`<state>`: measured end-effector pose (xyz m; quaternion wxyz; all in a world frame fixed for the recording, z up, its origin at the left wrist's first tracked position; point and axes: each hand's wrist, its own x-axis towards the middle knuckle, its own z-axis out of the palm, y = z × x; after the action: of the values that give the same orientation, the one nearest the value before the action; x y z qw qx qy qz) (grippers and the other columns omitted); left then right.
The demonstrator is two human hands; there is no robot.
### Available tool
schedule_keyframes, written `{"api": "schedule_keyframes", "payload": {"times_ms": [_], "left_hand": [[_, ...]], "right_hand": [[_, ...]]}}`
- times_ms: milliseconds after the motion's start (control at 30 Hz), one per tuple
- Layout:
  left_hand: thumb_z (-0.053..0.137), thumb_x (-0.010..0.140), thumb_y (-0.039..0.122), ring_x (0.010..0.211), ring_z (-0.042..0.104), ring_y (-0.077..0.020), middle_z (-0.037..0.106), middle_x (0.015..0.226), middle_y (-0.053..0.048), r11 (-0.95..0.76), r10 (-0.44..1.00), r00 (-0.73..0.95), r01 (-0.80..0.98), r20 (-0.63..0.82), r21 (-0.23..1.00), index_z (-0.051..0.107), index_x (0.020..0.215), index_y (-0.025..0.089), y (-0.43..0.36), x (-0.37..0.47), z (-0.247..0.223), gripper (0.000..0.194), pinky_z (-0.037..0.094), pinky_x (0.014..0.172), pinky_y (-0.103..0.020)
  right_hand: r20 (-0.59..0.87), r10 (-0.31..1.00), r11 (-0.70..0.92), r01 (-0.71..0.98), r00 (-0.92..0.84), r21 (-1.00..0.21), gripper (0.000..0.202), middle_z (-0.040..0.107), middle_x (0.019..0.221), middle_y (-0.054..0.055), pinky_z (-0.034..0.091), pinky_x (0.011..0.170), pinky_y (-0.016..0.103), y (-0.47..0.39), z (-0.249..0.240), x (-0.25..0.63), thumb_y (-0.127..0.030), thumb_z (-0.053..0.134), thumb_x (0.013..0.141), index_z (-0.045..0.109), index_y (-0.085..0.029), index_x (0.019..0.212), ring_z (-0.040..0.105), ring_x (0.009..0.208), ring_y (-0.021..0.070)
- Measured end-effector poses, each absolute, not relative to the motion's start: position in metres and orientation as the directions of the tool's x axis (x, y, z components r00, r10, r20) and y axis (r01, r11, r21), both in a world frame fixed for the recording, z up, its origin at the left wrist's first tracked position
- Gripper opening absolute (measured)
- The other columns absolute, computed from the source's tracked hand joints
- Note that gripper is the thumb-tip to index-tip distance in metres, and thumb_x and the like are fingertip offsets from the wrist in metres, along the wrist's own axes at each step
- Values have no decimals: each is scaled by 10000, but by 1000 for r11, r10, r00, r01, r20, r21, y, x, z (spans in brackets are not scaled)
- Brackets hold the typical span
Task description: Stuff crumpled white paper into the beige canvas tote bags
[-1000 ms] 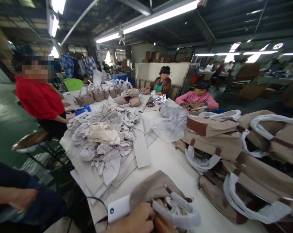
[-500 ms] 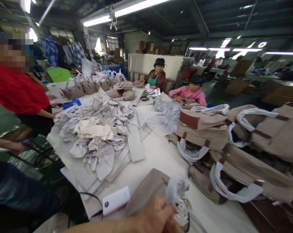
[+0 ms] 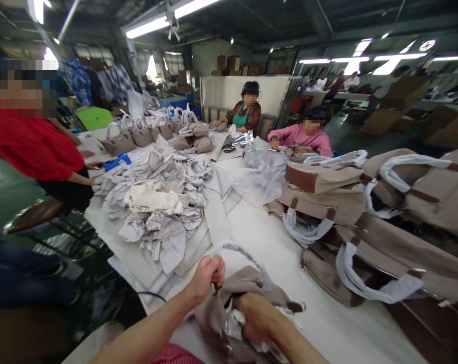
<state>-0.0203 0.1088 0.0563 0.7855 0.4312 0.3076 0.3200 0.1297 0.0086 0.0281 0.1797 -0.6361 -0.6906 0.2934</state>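
Note:
A taupe fabric handbag lies on the white table right in front of me. My left hand is shut on its paper-wrapped handle, which arches up over the bag. My right hand reaches into the bag's open mouth among crumpled paper stuffing; its fingers are hidden, so what it grips is unclear.
A heap of crumpled grey paper covers the left middle of the table. Stacked taupe handbags with wrapped handles fill the right side. Clear plastic bags lie beyond. A person in red stands at the left; two seated workers are at the far end.
My left hand has risen and taken hold of the wrapped handle, lifting it. My right hand has gone into the bag. The white power bank is now out of sight.

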Motion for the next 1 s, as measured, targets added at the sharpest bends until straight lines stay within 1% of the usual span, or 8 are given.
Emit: {"api": "schedule_keyframes", "payload": {"times_ms": [67,167,300,433,600,767,900,1000], "left_hand": [[679,737,786,416,198,-62,224,454,125,416,774,601,-245,-200,876,337,579,237,109,-24,55,665,267,451,-239],[671,746,787,418,216,-64,238,455,119,415,762,619,-244,-188,877,350,568,235,98,-22,50,663,282,461,-247],[697,732,778,419,263,-71,288,452,103,415,737,650,-222,-184,882,381,556,227,91,-20,47,659,293,464,-257],[691,735,778,421,256,-68,275,459,108,409,754,630,-229,-186,883,381,563,227,94,-22,46,655,287,462,-256],[668,720,812,418,205,-57,238,471,127,413,786,578,-229,-218,881,354,610,237,104,-28,42,665,284,459,-240],[567,756,833,436,189,-61,216,497,134,384,839,473,-164,-269,909,319,661,245,115,-34,33,645,306,474,-221],[444,829,782,445,290,-86,287,515,113,338,855,418,4,-308,941,365,693,246,125,-42,27,558,415,514,-261],[638,802,570,613,530,-173,523,662,18,225,895,350,181,-277,957,520,813,201,131,-51,37,387,543,697,-392]], "right_hand": [[-199,948,86,806,-246,-586,203,728,846,76,568,704,353,-3,41,147,-197,710,624,723,-160,822,691,768,257],[-292,912,99,844,-289,-528,317,709,998,117,531,785,418,-25,59,171,-148,603,623,653,-175,935,674,930,328],[-342,906,7,816,-250,-578,308,666,1025,103,490,812,406,-49,64,186,-174,559,628,565,-216,933,639,946,306],[-228,935,18,681,-270,-732,309,647,1022,81,483,839,372,-59,63,191,-161,587,653,566,-238,951,611,962,271],[-133,974,-25,493,-184,-870,187,593,1185,135,498,947,406,-65,65,202,-343,677,775,649,-231,922,584,1118,309],[-267,954,-208,338,-139,-918,590,591,1362,159,473,1047,450,-70,71,206,-464,661,817,540,-235,1347,585,1241,344],[-248,947,-133,452,-205,-882,484,624,1330,128,495,1003,379,-65,77,193,-402,654,848,560,-243,1295,621,1175,298],[-165,977,-83,467,-137,-880,403,651,1270,128,518,924,340,-57,75,186,-371,611,881,572,-224,1253,645,1100,268]]}}
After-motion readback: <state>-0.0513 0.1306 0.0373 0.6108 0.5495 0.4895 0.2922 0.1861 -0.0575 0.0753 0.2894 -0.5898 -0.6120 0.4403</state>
